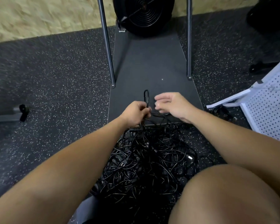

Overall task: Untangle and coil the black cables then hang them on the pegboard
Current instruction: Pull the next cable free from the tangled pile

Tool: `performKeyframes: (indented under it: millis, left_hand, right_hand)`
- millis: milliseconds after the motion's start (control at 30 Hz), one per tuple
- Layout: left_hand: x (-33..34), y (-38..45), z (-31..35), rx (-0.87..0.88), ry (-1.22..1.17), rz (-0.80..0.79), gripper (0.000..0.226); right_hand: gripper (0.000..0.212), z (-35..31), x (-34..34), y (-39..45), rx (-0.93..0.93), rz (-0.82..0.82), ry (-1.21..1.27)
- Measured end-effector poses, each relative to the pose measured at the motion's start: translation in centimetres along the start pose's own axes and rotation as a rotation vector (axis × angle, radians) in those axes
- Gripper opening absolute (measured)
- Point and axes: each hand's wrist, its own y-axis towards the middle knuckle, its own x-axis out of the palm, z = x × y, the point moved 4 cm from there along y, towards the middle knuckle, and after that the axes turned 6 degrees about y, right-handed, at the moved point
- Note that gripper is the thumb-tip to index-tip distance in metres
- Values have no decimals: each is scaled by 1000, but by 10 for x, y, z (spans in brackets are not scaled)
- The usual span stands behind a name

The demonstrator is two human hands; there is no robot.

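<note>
The left hand (135,112) was closed around a folded loop of black cable (146,98) that rose just beyond its fingers (143,109). The right hand (173,105) hovered open just beside that loop. Nearer than both hands, the tangled cable pile (145,164) lay on the speckled floor (55,88), the white pegboard (268,107) well off beyond the right hand.

No words to read

I see no letters, numbers or signs on anything here that I can read.
</note>
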Motion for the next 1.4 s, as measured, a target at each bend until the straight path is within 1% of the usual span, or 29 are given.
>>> performKeyframes:
  millis: [67, 100, 167, 233, 300, 333, 367, 533, 600, 700, 767, 833, 967, 1133, 1267, 1400]
  left_hand:
    - [-8, -2, -6, 0, 246, 64, 16]
    - [-9, -5, -11, -14, 362, 57, 14]
    - [-2, -11, -20, -43, 476, 21, 13]
    - [9, -16, -26, -49, 520, 18, 13]
    - [21, -19, -27, -45, 542, 72, 13]
    - [27, -20, -26, -39, 538, 86, 14]
    - [35, -21, -25, -23, 536, 75, 15]
    - [69, -24, -15, 79, 520, -81, 20]
    - [74, -25, -9, 118, 517, -108, 21]
    - [72, -31, -3, 121, 497, -94, 27]
    - [64, -37, 2, 112, 467, -60, 34]
    - [51, -42, 12, 123, 412, -31, 37]
    - [11, -48, 42, 141, 208, 42, 46]
    - [-54, -61, 87, 253, 65, 116, 38]
    - [-102, -79, 119, 283, 33, 115, 40]
    - [-136, -93, 146, 313, 29, 170, 33]
  right_hand:
    - [25, 28, -8, -8, 66, -27, -259]
    - [25, 42, -10, -13, 92, -45, -373]
    - [29, 65, -12, -24, 116, -63, -507]
    - [37, 79, -11, -33, 98, -66, -615]
    - [45, 92, -11, -35, 84, -85, -719]
    - [47, 98, -11, -36, 85, -96, -768]
    - [45, 102, -10, -35, 72, -103, -822]
    - [35, 107, -10, -35, -25, -144, -1074]
    - [25, 102, -10, -33, -65, -156, -1129]
    - [16, 86, -10, -34, -63, -189, -1146]
    - [14, 63, -10, -40, -93, -187, -1098]
    - [16, 33, -11, -48, -149, -135, -987]
    - [13, -39, -18, -62, -215, -7, -826]
    - [15, -129, -20, -85, -255, 87, -554]
    - [14, -184, -21, -102, -299, 112, -432]
    - [12, -225, -23, -113, -336, 209, -284]
